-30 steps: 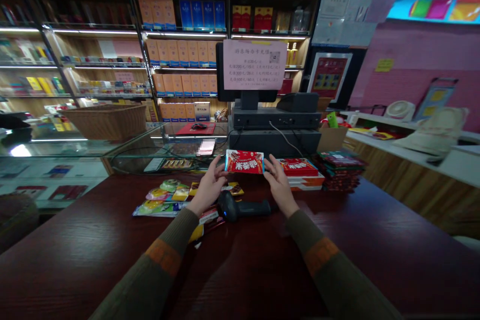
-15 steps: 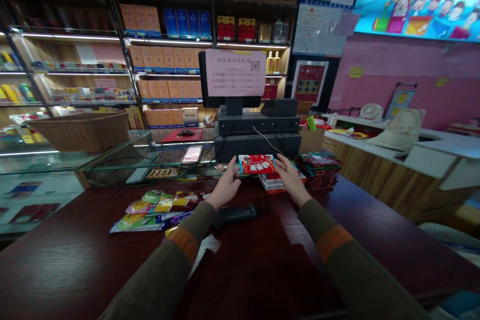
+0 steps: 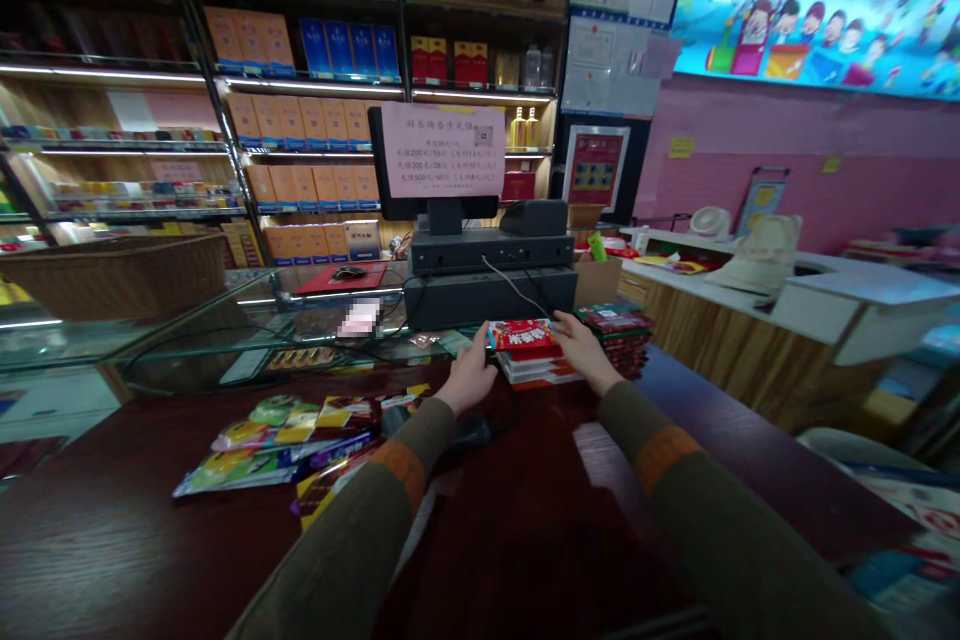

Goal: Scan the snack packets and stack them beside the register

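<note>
A red snack packet (image 3: 521, 334) with white lettering and a blue left edge is held flat between my two hands. My left hand (image 3: 471, 375) pinches its left end; my right hand (image 3: 585, 352) grips the right end. Directly beneath it is a small stack of white-and-red packets (image 3: 536, 372); whether the held packet touches the stack I cannot tell. Close by my right hand stands a taller pile of dark red and green packets (image 3: 626, 345). A dark handheld device (image 3: 469, 432), partly covered by my left forearm, lies on the brown counter (image 3: 525, 540).
Colourful snack packets (image 3: 255, 455) are spread to the left of my left forearm. Behind the stack stands a cash register with a monitor (image 3: 442, 165) bearing a paper sign. A glass display case (image 3: 187, 340) with loose cables and a wicker basket (image 3: 120, 275) are at the left.
Both hands have brought the red packet over the white-and-red stack, and it now sits right above or on it. The view has turned slightly right.
</note>
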The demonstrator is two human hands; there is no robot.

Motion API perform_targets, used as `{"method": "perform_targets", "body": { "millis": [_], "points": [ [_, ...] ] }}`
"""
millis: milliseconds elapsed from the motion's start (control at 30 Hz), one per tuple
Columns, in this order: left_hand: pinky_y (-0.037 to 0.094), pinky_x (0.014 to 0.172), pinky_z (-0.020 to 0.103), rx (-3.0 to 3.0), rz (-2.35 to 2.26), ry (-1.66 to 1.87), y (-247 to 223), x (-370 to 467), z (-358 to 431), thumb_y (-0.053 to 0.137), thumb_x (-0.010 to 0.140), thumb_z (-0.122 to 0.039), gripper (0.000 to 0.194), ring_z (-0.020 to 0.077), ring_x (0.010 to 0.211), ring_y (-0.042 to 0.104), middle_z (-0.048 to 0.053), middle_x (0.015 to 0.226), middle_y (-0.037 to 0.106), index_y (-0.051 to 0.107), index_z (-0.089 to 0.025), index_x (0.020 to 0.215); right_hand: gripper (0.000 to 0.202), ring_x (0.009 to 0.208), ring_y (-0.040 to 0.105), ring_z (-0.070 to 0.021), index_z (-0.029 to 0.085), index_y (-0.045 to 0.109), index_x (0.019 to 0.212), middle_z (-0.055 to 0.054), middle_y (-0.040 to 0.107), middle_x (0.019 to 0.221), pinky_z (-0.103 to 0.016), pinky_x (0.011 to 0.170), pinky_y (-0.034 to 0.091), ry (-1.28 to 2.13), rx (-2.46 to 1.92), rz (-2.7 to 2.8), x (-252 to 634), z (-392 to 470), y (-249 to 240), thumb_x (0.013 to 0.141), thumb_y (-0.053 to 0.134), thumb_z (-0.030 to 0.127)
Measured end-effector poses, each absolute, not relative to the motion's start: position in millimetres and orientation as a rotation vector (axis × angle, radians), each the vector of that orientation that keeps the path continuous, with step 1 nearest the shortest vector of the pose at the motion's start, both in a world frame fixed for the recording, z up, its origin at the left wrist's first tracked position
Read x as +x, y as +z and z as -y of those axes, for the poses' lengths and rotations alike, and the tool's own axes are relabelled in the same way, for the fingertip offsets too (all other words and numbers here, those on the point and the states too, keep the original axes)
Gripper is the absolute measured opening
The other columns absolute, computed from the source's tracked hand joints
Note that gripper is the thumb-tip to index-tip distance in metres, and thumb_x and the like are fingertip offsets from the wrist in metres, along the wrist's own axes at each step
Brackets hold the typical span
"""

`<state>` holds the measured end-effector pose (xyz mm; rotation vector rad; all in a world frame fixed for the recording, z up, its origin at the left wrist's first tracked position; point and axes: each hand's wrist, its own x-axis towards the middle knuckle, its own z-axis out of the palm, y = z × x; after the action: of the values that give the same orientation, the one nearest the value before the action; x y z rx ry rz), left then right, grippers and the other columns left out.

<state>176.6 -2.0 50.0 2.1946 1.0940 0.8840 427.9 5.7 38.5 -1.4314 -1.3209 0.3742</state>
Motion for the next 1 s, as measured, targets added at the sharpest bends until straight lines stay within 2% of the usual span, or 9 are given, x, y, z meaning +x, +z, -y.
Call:
{"method": "perform_targets", "body": {
  "millis": [133, 233, 300, 433, 633, 800, 1000],
  "points": [
    [0.029, 0.117, 0.054, 2.238, -1.207, 0.829, 53.6, 186.5, 6.8, 0.053, 0.079, -0.016, 0.088, 0.0321, 0.145, 0.037, 0.016, 0.151, 0.05, 0.019, -0.021, 0.16, 0.055, 0.12, 0.065, -0.0255, 0.018, 0.055, 0.14, -0.012, 0.07, 0.126, -0.046, 0.107, 0.048, 0.247, -1.568, 1.453, 429.6, 2.1, 45.6, 0.085, 0.05, 0.016],
    [0.019, 0.119, 0.061, 2.302, -1.229, 0.804, 55.4, 191.6, 10.6, 0.052, 0.08, -0.018, 0.087, 0.0357, 0.149, 0.03, 0.014, 0.156, 0.044, 0.019, -0.023, 0.16, 0.059, 0.121, 0.064, -0.0294, 0.017, 0.049, 0.146, -0.015, 0.068, 0.13, -0.046, 0.107, 0.046, 0.09, -1.694, 1.612, 426.0, 13.5, 55.7, 0.087, 0.048, 0.015],
    [0.011, 0.119, 0.067, 2.349, -1.251, 0.769, 56.3, 194.3, 13.6, 0.05, 0.08, -0.018, 0.087, 0.0392, 0.151, 0.024, 0.013, 0.16, 0.038, 0.017, -0.023, 0.161, 0.064, 0.121, 0.063, -0.0331, 0.015, 0.041, 0.152, -0.018, 0.067, 0.131, -0.05, 0.104, 0.047, 0.004, -1.792, 1.71, 422.1, 21.8, 62.3, 0.088, 0.046, 0.014],
    [0.003, 0.119, 0.069, 2.464, -1.26, 0.723, 57.1, 199.1, 18.7, 0.047, 0.08, -0.015, 0.087, 0.0418, 0.152, 0.02, 0.011, 0.161, 0.037, 0.015, -0.021, 0.161, 0.067, 0.135, 0.051, -0.0345, 0.016, 0.034, 0.155, -0.018, 0.047, 0.153, -0.054, 0.106, 0.044, -0.183, -1.83, 1.841, 414.4, 35.7, 68.6, 0.089, 0.041, 0.012],
    [0.003, 0.12, 0.069, 2.498, -1.269, 0.708, 56.6, 205.9, 19.1, 0.047, 0.08, -0.013, 0.089, 0.0408, 0.153, 0.017, 0.011, 0.16, 0.039, 0.014, -0.021, 0.161, 0.066, 0.137, 0.048, -0.0338, 0.015, 0.035, 0.154, -0.019, 0.044, 0.155, -0.05, 0.105, 0.044, -0.258, -1.84, 1.898, 411.3, 44.2, 64.6, 0.089, 0.041, 0.009],
    [0.005, 0.121, 0.068, 2.53, -1.286, 0.665, 56.2, 209.8, 17.4, 0.045, 0.081, -0.015, 0.087, 0.0405, 0.153, 0.017, 0.009, 0.165, 0.03, 0.012, -0.017, 0.161, 0.066, 0.136, 0.049, -0.0321, 0.015, 0.034, 0.154, -0.019, 0.045, 0.153, -0.047, 0.104, 0.045, -0.289, -1.838, 1.878, 415.8, 45.6, 61.0, 0.089, 0.04, 0.006],
    [0.008, 0.123, 0.064, 2.551, -1.338, 0.628, 55.0, 213.8, 21.5, 0.046, 0.082, -0.018, 0.087, 0.0353, 0.153, 0.018, 0.005, 0.165, 0.029, 0.009, -0.021, 0.161, 0.068, 0.135, 0.05, -0.0309, 0.008, 0.03, 0.154, -0.021, 0.045, 0.152, -0.045, 0.103, 0.048, -0.286, -1.817, 1.884, 419.7, 47.5, 59.0, 0.087, 0.04, 0.003]
  ]
}}
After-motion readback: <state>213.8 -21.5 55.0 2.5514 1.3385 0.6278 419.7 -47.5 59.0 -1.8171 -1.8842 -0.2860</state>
